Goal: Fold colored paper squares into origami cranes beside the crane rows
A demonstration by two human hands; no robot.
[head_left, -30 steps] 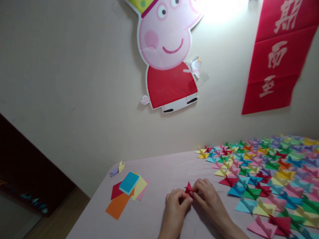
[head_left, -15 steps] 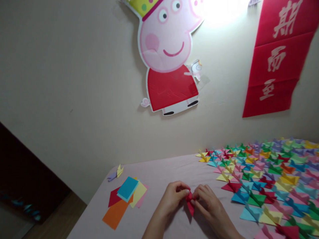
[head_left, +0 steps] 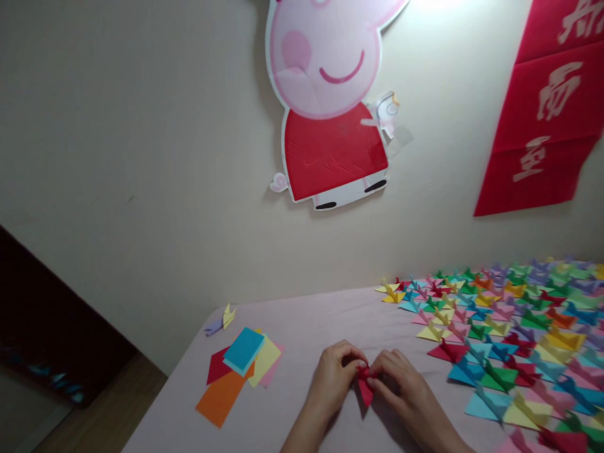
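Observation:
Both my hands meet over the pink tabletop point(head_left: 306, 321), pinching a small folded red paper piece point(head_left: 365, 390). My left hand point(head_left: 333, 377) grips its upper left part with curled fingers. My right hand point(head_left: 401, 387) pinches the upper right part. The red paper's pointed end hangs down between the two hands, just above the table.
A loose pile of flat coloured paper squares point(head_left: 243, 365), blue on top, lies to the left. Two small folded pieces point(head_left: 221, 319) sit near the table's far left corner. Rows of several folded paper cranes point(head_left: 509, 333) cover the right side. The wall carries a cartoon pig cutout point(head_left: 330, 100) and a red banner point(head_left: 547, 113).
The red piece went from lying pointed up under my fingers to being held with its point hanging down. The view has tilted downward slightly.

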